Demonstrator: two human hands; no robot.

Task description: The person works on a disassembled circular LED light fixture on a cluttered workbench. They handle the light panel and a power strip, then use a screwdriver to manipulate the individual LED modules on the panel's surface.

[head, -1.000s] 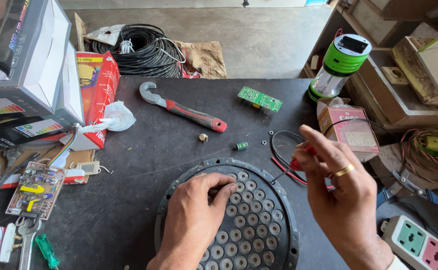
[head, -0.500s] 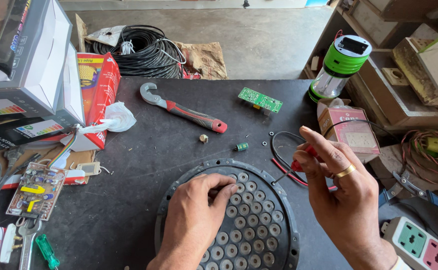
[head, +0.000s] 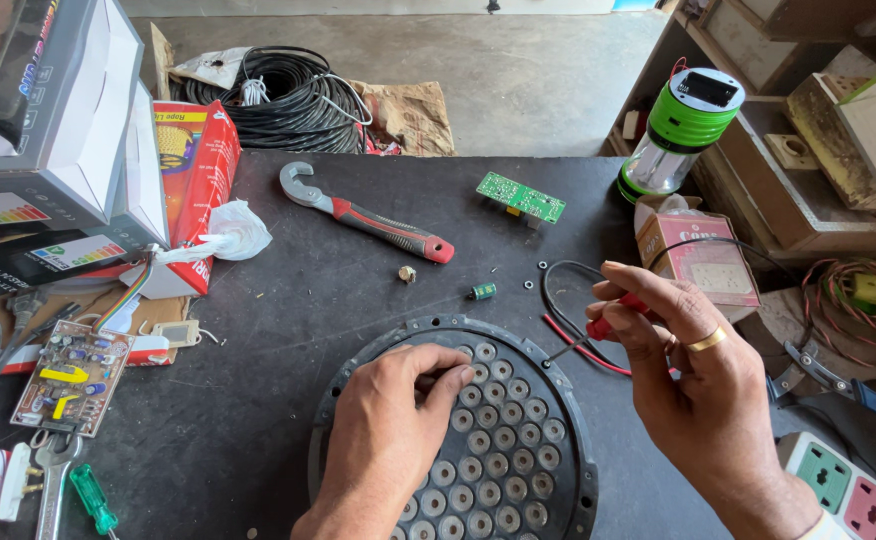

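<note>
Screwdriver (head: 598, 332) pointing tip down-left at round lens plate (head: 568, 440) | right hand (head: 693, 385) fingers pinching its red handle | left hand (head: 388, 430) fingertips curling onto plate | bare table (head: 258, 400) lying left

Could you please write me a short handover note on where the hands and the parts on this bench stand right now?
Left hand: resting palm down on the round black lamp plate, fingertips curled onto its grid of small lenses. It grips nothing.
Right hand: raised above the plate's right edge, pinching a small red-handled screwdriver, tip aimed down at the plate.
Nearby: a red and a black wire loop just right of the plate; a small capacitor, a brass nut and tiny washers lie loose behind it; the red-handled wrench and green circuit board lie further back.
Done: plate lies flat, lenses up.
Left: the tip has not yet reached the plate.
</note>
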